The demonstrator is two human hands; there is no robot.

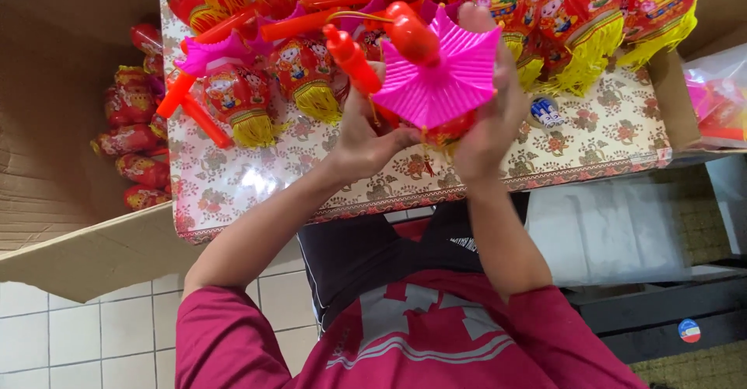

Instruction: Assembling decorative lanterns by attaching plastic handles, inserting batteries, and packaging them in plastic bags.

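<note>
Both hands are holding one toy lantern above the near edge of the counter, which is covered with a floral cloth. The left hand is closing its grip around the lantern's lower left side, thumb pressing toward the red body, fingers mostly hidden behind the pink fluted cap. The right hand is cupping the right side, fingers curling up behind the cap's edge. An orange-red handle stick is jutting up beside the left hand. Finished lanterns with yellow tassels are lying farther back on the counter, and more are sitting in the cardboard box at left.
</note>
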